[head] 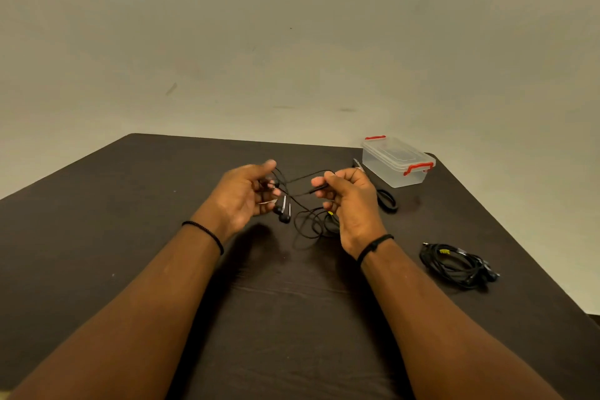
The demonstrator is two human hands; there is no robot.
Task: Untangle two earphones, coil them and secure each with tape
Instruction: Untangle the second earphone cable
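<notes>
Head view: both hands raised over dark table (162,237). Left hand (243,195), fingers curled, holds earphone cord (305,224) near the earbuds (283,213). Right hand (349,201) pinches a thin dark piece of the same cord between thumb and forefinger. Slack loops hang between the hands down to the table. Second earphone (454,265) lies bundled at right. Clear box (396,161) with red clips at far right edge.

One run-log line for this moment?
stage: untangling | left hand: holds earphone cable | right hand: pinches plug end | coiled earphone: on table
</notes>
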